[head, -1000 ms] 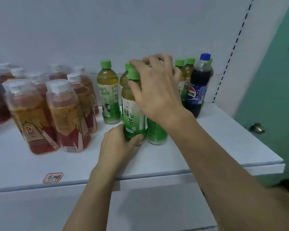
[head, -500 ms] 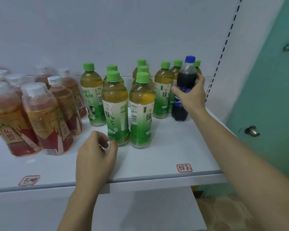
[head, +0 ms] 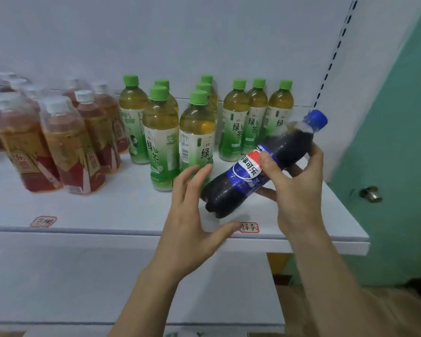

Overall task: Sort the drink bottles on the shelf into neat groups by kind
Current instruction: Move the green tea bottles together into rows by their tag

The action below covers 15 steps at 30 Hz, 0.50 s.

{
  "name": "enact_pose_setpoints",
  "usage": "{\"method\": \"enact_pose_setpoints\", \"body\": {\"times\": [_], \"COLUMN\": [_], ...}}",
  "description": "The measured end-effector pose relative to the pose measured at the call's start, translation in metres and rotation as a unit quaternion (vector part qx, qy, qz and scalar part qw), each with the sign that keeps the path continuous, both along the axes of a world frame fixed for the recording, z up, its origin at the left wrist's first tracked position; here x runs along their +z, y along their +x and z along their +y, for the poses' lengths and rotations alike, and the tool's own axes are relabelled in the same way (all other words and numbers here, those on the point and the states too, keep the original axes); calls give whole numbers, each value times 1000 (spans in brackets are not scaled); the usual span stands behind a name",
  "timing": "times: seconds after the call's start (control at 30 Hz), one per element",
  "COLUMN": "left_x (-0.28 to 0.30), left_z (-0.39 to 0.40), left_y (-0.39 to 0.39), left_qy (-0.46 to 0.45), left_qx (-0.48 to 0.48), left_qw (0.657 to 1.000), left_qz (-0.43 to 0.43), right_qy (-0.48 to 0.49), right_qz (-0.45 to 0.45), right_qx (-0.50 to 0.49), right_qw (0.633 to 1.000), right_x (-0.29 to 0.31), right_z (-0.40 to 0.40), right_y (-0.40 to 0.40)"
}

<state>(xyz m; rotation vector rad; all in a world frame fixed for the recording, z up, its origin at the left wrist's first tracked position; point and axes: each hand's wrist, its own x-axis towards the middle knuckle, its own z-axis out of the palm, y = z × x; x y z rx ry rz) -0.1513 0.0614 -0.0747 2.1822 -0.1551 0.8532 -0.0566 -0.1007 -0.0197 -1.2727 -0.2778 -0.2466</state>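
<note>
Gripping Pepsi bottle | right hand | label reads 可乐

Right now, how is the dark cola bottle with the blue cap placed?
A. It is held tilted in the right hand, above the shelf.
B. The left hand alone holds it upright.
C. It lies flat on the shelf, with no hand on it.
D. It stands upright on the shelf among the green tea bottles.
A: the right hand grips the cola bottle at its label, the cap pointing up to the right, while the open left hand reaches toward its base.

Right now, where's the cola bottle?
The cola bottle is tilted in the right hand, above the shelf's right front, before the green tea bottles.
</note>
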Motion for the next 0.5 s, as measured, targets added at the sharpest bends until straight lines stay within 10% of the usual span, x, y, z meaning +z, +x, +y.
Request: {"method": "enact_pose_setpoints", "body": {"times": [0.5], "left_x": [1], "left_z": [113], "left_y": [-112], "left_qy": [57], "left_qx": [218], "left_qw": [969], "left_qz": [-104], "right_qy": [-6], "right_qz": [9], "right_qx": [138], "right_qw": [990], "right_x": [8], "right_z": [108], "right_y": [-94]}}
